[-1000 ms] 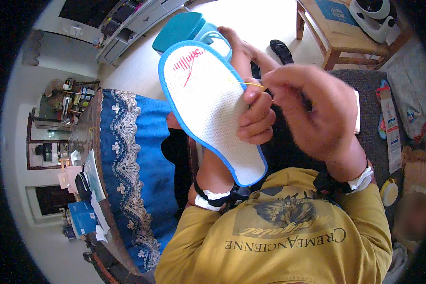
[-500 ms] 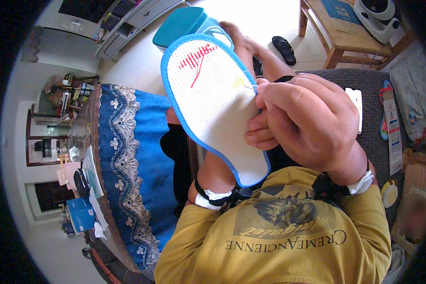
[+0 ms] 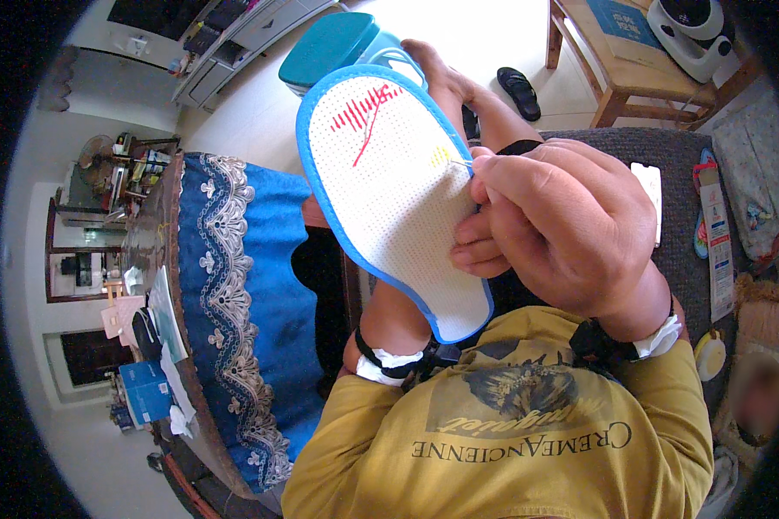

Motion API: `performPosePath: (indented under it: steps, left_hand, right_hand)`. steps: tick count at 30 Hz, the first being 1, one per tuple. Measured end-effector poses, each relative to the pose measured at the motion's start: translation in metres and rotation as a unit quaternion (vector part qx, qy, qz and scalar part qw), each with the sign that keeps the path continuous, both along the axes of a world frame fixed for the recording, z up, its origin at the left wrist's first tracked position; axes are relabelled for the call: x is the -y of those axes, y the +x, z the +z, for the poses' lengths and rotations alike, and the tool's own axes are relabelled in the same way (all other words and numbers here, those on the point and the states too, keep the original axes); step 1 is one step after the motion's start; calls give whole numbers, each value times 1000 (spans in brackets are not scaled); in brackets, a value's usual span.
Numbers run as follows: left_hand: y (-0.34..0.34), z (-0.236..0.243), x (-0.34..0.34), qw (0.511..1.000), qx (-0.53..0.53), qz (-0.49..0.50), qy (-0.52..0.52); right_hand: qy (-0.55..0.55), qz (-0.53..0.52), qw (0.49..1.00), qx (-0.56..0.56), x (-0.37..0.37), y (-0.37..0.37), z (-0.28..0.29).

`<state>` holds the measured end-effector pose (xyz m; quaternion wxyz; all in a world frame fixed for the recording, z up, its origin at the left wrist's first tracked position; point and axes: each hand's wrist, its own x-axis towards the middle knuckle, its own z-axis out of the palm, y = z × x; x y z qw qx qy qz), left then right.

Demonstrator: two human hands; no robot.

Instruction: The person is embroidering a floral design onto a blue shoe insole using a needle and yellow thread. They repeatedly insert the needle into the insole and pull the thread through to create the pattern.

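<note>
A white mesh insole with blue binding is held up, tilted, before me. Red stitches run across its wide end, with a loose-looking red strand below them; a small yellow stitched patch lies near its right edge. My right hand is closed, thumb and forefinger pinching a thin needle whose tip points at the yellow patch. Its other fingers curl beside the insole's right edge. My left hand supports the insole from behind; only a bit of skin shows past the blue edge, its fingers hidden.
At the left stands a table draped with a blue, lace-trimmed cloth. A teal-lidded bin stands ahead on the floor, near a black slipper. A wooden chair bearing a white appliance is at far right; a dark grey seat lies beside me.
The insole has shifted and tilted very slightly to the right. The needle's visible part looks shorter, with its tip slightly farther from the yellow stitches. Both arms stay nearly still.
</note>
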<state>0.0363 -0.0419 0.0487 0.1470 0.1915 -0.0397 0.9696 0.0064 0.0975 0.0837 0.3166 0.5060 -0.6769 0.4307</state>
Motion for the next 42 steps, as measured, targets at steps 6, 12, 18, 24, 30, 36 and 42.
performPosePath:
  steps: [6, 12, 18, 24, 30, 36, 42]
  left_hand:
    - [1, -32, 2, 988, -100, -74, -93]
    - [17, -4, 1, 892, 19, 221, -393]
    - [21, 7, -11, 698, -52, 380, -605]
    - [23, 9, -12, 688, -32, 370, -624]
    - [21, 5, -12, 681, -13, 356, -640]
    - [16, -4, -4, 677, 14, 362, -640]
    - [8, -11, 7, 598, 49, 423, -679]
  right_hand:
    - [35, 15, 999, 23, -2, -1, 3]
    - [-29, 153, 949, 275, -8, -21, -9]
    - [-149, 283, 821, 473, -6, -44, -74]
    - [-167, 257, 850, 428, -1, -47, -82]
    - [-182, 293, 819, 459, -3, -45, -80]
    - [-258, 398, 671, 570, -4, -42, -70]
    - [-163, -75, 949, 260, -3, -46, -62]
